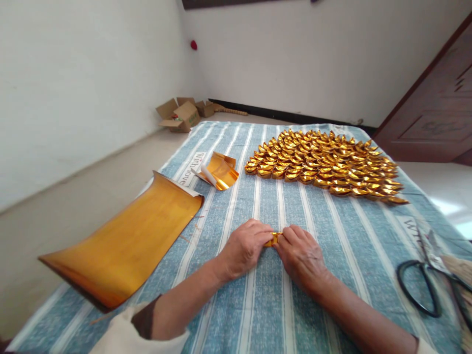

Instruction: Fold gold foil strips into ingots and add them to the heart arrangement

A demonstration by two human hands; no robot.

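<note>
Between my two hands is a small piece of folded gold foil paper [273, 240], low over the striped cloth. My left hand [248, 246] pinches its left end, and my right hand [300, 255] is closed on its right end. Fingers cover most of the piece, so its full shape is hidden. Beyond the hands, to the right, many folded gold paper ingots [317, 164] stand packed in rows. A stack of large gold paper sheets [129, 241] lies to the left, its ends curling up. Farther back rests a smaller curled gold sheet [221, 172].
A blue and white striped cloth [217, 305] covers the table. Black-handled scissors [420, 290] lie at the right edge beside a brownish item [459, 268]. Open cardboard boxes [180, 115] sit on the floor past the far left corner. A reddish-brown door [435, 98] stands at the right.
</note>
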